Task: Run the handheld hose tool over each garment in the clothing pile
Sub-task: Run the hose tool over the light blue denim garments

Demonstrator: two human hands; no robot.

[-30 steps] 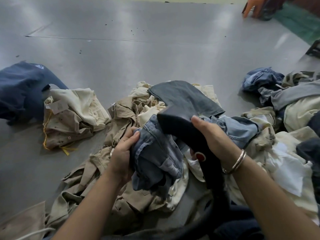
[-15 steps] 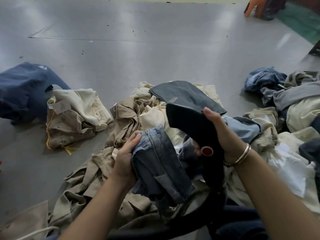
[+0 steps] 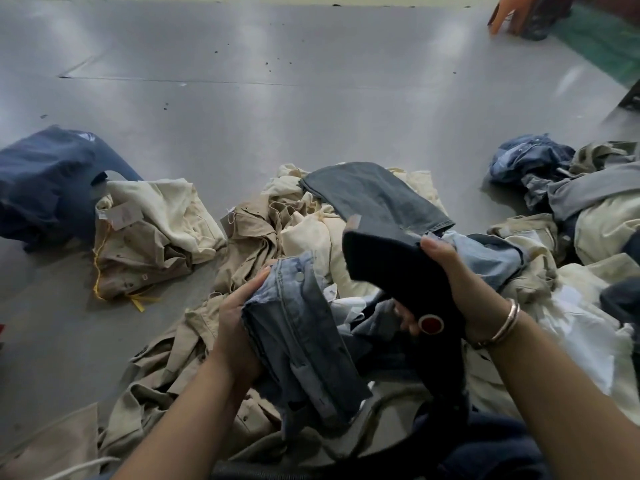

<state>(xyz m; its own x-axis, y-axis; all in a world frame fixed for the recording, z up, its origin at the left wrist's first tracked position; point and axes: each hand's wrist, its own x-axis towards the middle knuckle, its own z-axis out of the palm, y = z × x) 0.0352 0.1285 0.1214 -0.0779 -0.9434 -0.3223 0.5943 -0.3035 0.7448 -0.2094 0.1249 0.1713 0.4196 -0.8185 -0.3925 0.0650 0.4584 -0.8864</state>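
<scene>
Denim garment [image 3: 298, 344] gripped by left hand [image 3: 235, 327]; right hand [image 3: 464, 289] grips hose tool [image 3: 398, 268].

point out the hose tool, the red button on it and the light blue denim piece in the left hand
hose tool [image 3: 391, 261], head view, on its black head.
red button [image 3: 430, 323], head view, on the button's middle.
light blue denim piece [image 3: 298, 327], head view, on the bunched fabric beside the left hand.

we see soft, even daylight pooling as pale glare on the grey floor [image 3: 311, 109], faint shadows under the clothing pile [image 3: 277, 237], slight blur throughout, and wide-angle bending at the edges.
</scene>
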